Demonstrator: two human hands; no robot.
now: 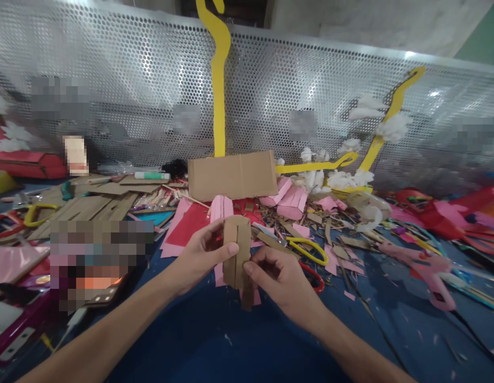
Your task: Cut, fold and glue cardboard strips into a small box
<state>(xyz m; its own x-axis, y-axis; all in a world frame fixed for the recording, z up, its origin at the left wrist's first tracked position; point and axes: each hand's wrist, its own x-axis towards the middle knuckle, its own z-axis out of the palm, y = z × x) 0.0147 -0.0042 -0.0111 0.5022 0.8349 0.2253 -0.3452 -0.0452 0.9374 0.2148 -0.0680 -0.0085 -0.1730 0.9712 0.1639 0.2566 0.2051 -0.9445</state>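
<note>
Between my two hands is a small folded cardboard piece [236, 250], held upright above the blue table, with a seam down its middle and a strip hanging below its right side. My left hand [205, 254] is closed on its left side, thumb pressed across the front. At its lower right edge, my right hand [277, 274] pinches the cardboard between thumb and finger. Just behind it lie a folded pink paper piece [222, 207] and red paper sheets [190, 226]. A larger cardboard box [233, 175] with a tall yellow strip [218, 106] stands farther back.
A pink glue gun [420, 266] with a cable lies at right. Yellow-handled scissors [311, 250] sit among cardboard scraps. Cardboard sheets [87, 207] and a glue stick [151, 175] are at left. A perforated metal panel [151, 80] runs along the back, near yellow strips with white fluff [394, 126].
</note>
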